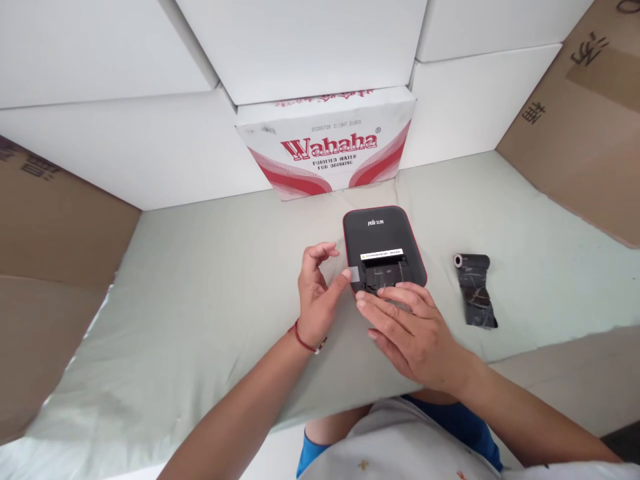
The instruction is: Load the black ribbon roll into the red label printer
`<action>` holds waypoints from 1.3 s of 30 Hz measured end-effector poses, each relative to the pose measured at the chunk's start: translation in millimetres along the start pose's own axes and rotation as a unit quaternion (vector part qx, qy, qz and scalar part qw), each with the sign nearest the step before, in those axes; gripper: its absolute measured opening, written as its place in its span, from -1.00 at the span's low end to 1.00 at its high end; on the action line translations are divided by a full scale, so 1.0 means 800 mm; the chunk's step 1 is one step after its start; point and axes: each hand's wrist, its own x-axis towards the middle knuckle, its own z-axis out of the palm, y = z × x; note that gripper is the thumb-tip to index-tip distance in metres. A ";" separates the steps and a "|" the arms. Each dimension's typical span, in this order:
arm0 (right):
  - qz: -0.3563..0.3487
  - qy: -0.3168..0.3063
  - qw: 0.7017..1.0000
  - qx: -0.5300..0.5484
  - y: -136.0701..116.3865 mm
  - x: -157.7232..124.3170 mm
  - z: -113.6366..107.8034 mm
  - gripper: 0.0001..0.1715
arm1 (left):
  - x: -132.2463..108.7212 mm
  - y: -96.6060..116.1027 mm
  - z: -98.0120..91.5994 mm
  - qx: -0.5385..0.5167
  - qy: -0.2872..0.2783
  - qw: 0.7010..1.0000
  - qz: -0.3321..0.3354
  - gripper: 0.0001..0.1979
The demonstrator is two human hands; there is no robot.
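Observation:
A compact black printer with a red rim lies flat on the cloth in front of me. An open compartment near its front edge holds dark, shiny material, and a white warning label runs along the top of it. At the printer's left edge, the thumb of my left hand touches a small grey strip; the other fingers are apart and curve beside the casing. My right hand rests with outstretched fingers across the front edge. Neither hand grips anything.
To the right lies a small roll of black film with its loose end trailing toward me. Behind the printer stands a white and red water carton. White boxes line the back, and brown cardboard rises at both sides.

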 end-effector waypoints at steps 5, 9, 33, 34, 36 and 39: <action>0.029 0.013 0.999 0.010 -0.010 0.008 0.005 -0.32 | 0.016 -0.027 -0.003 -0.126 -0.089 0.977 -0.146 -0.35; 0.052 0.040 0.997 0.038 -0.010 0.008 0.009 -0.37 | 0.025 -0.033 -0.007 -0.154 -0.157 0.962 -0.162 -0.11; 0.148 -0.130 0.980 0.009 0.095 0.105 -0.068 -0.69 | 0.022 -0.059 0.009 -0.228 -0.215 0.941 -0.128 -0.02; 0.134 -0.201 0.970 -0.018 0.104 0.116 -0.059 -0.70 | 0.022 -0.060 0.009 -0.232 -0.216 0.940 -0.126 -0.02; 0.125 -0.316 0.936 -0.089 0.113 0.136 -0.038 -0.73 | 0.023 -0.060 0.010 -0.243 -0.217 0.937 -0.123 -0.04; 0.152 -0.387 0.891 -0.181 0.108 0.159 -0.011 -0.79 | 0.023 -0.062 0.011 -0.250 -0.219 0.935 -0.122 -0.03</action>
